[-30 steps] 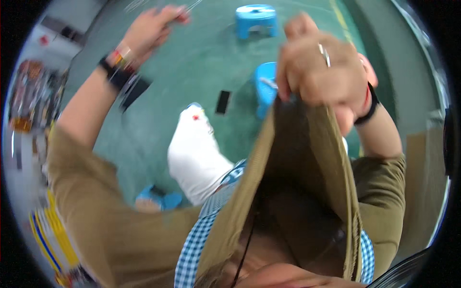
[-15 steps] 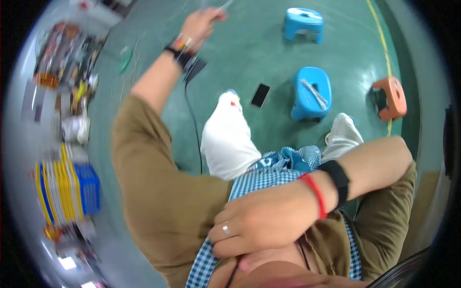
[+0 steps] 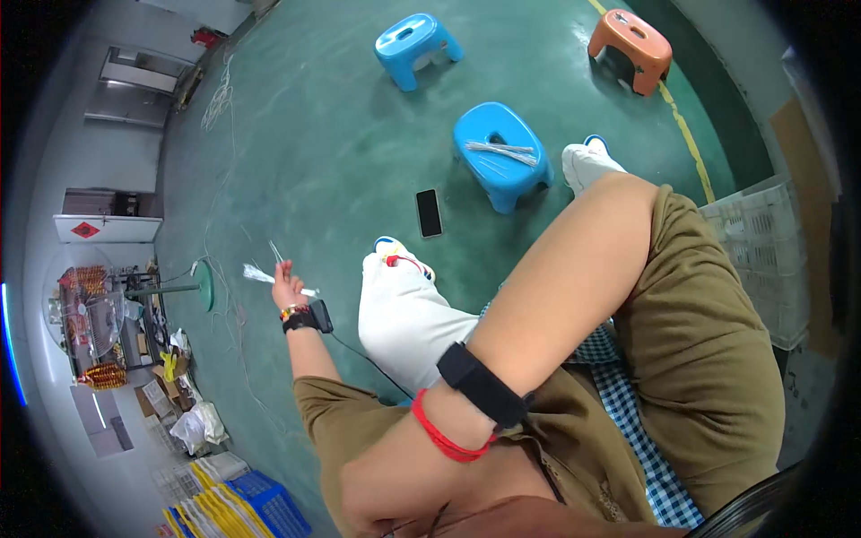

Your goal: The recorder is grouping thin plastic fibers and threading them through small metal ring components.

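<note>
My left hand [image 3: 289, 287] is stretched out to the left above the floor, its fingers closed round a bundle of thin white strands [image 3: 258, 273]. The strands stick out on both sides of the hand, and a few loose ones rise past the fingertips. Bent across my chest, my right arm reaches toward my left shoulder. The back of my right hand [image 3: 404, 484] shows near the lower edge; its fingers are hidden. Similar whitish bundles [image 3: 502, 152] lie on a blue stool [image 3: 507, 184] in front of me.
A dark-screened phone [image 3: 430, 213] lies on the green floor beside my left shoe. Farther off stand another blue stool [image 3: 414, 40] and an orange stool [image 3: 632, 40]. A standing fan [image 3: 206, 285] and yellow and blue crates [image 3: 260, 502] are at left, a clear plastic crate [image 3: 758, 260] at right.
The view has turned, shifting the stools leftward and upward. My left hand has come down from the top, now showing a white bundle. My right hand's fingers, visible before, have gone out of sight.
</note>
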`<state>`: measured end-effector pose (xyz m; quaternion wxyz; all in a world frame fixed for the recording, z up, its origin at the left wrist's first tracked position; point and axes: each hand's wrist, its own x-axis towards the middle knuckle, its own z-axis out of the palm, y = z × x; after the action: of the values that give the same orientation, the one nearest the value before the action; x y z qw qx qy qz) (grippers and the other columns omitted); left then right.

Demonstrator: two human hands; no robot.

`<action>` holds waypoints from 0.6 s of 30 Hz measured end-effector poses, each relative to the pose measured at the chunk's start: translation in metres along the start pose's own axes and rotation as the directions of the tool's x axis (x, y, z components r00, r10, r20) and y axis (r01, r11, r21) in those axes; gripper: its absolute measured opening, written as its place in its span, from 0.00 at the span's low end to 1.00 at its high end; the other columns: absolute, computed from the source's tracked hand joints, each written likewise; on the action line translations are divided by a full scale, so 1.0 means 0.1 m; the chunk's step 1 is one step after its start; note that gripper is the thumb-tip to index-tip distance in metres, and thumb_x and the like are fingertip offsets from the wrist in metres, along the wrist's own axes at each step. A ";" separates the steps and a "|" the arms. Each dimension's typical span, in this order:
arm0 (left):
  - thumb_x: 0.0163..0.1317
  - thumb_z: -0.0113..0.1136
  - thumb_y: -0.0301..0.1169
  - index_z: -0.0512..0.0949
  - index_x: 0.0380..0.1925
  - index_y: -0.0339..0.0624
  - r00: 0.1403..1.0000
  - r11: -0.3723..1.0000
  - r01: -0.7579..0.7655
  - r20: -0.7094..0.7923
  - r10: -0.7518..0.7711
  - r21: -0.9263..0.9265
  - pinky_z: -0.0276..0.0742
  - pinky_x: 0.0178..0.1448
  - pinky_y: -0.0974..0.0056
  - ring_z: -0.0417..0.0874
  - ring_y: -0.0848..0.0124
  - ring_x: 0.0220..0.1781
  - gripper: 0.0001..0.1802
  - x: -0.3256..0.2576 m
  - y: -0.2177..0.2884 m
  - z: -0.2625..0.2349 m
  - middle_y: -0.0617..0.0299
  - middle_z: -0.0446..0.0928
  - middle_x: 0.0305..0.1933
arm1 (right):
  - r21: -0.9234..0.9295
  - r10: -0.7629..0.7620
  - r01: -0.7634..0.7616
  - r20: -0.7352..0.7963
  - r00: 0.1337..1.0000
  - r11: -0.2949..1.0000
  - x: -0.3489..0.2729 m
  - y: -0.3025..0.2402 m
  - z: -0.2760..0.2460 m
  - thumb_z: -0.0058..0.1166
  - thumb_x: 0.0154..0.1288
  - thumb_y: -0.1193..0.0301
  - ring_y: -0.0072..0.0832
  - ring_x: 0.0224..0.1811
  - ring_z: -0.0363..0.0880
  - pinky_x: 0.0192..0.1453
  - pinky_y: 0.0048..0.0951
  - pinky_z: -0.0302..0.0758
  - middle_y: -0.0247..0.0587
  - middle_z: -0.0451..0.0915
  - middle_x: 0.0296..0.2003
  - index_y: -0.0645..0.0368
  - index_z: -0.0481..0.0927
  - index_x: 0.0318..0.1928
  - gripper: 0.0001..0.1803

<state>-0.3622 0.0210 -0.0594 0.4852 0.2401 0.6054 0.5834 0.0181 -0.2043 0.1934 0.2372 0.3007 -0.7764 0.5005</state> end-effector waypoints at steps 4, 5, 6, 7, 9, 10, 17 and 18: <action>0.66 0.61 0.40 0.78 0.40 0.43 0.985 0.987 0.042 -0.170 -0.016 0.154 0.48 0.16 0.73 0.55 0.82 0.13 0.13 -0.06 -0.37 -0.69 0.62 0.83 0.42 | 0.066 -0.055 0.052 0.044 0.998 0.996 0.10 0.17 -0.08 0.51 0.64 0.65 0.42 0.27 0.76 0.35 0.35 0.73 0.55 0.80 0.27 0.64 0.81 0.32 0.14; 0.66 0.61 0.40 0.78 0.40 0.42 0.975 0.972 0.069 -0.223 -0.018 0.223 0.48 0.16 0.73 0.55 0.82 0.12 0.13 -0.08 -0.49 -0.72 0.60 0.84 0.41 | 0.081 -0.062 0.058 0.052 0.997 0.995 0.14 0.20 -0.08 0.51 0.64 0.65 0.42 0.27 0.76 0.35 0.35 0.73 0.54 0.79 0.27 0.64 0.81 0.32 0.14; 0.65 0.60 0.40 0.78 0.39 0.41 0.976 0.964 0.080 -0.216 -0.024 0.255 0.46 0.16 0.71 0.53 0.82 0.12 0.13 -0.02 -0.54 -0.72 0.60 0.84 0.42 | 0.073 -0.066 0.061 0.062 0.996 0.995 0.27 0.18 0.04 0.51 0.64 0.65 0.42 0.27 0.75 0.35 0.35 0.73 0.54 0.79 0.27 0.64 0.80 0.32 0.14; 0.65 0.60 0.40 0.78 0.39 0.41 0.982 0.963 0.090 -0.183 -0.043 0.253 0.46 0.16 0.71 0.53 0.82 0.12 0.13 0.03 -0.68 -0.64 0.60 0.84 0.42 | 0.070 -0.050 0.046 0.053 0.997 0.996 0.41 0.23 0.12 0.51 0.64 0.65 0.42 0.27 0.75 0.35 0.35 0.73 0.54 0.79 0.26 0.64 0.80 0.32 0.13; 0.66 0.57 0.41 0.79 0.41 0.40 0.980 0.888 0.146 -0.187 -0.069 0.437 0.48 0.16 0.70 0.56 0.79 0.11 0.15 -0.02 -0.82 -0.85 0.58 0.84 0.44 | 0.102 -0.054 0.048 0.061 0.997 0.994 0.74 0.39 0.19 0.52 0.65 0.65 0.42 0.27 0.75 0.35 0.35 0.73 0.53 0.79 0.26 0.63 0.80 0.32 0.13; 0.61 0.59 0.39 0.81 0.40 0.40 0.986 0.877 0.126 -0.152 -0.061 0.463 0.51 0.15 0.70 0.59 0.79 0.11 0.15 -0.05 -0.86 -0.98 0.57 0.85 0.42 | 0.099 -0.034 0.027 0.069 0.997 0.995 0.79 0.43 0.24 0.52 0.65 0.65 0.42 0.27 0.75 0.35 0.35 0.73 0.53 0.79 0.26 0.63 0.80 0.32 0.13; 0.56 0.66 0.38 0.83 0.30 0.41 0.961 0.585 0.208 -0.053 -0.271 0.784 0.64 0.25 0.67 0.69 0.75 0.20 0.12 -0.30 -1.29 0.81 0.67 0.77 0.24 | -0.076 0.352 -0.354 -0.033 0.935 0.932 0.21 1.02 -0.77 0.53 0.65 0.65 0.41 0.27 0.75 0.35 0.35 0.72 0.50 0.78 0.25 0.62 0.78 0.32 0.12; 0.55 0.67 0.38 0.83 0.30 0.41 0.938 0.496 0.272 -0.113 -0.327 0.824 0.64 0.26 0.68 0.69 0.75 0.21 0.12 -0.54 -1.18 1.32 0.67 0.77 0.24 | -0.095 0.387 -0.389 -0.033 0.921 0.916 0.20 1.20 -0.89 0.53 0.65 0.65 0.41 0.27 0.75 0.35 0.35 0.72 0.50 0.77 0.25 0.62 0.78 0.32 0.12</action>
<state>-0.1926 0.0134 -0.1334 0.4249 0.3483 0.8256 0.1282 -0.0747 -0.0887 0.1649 0.1533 0.1251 -0.8428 0.5005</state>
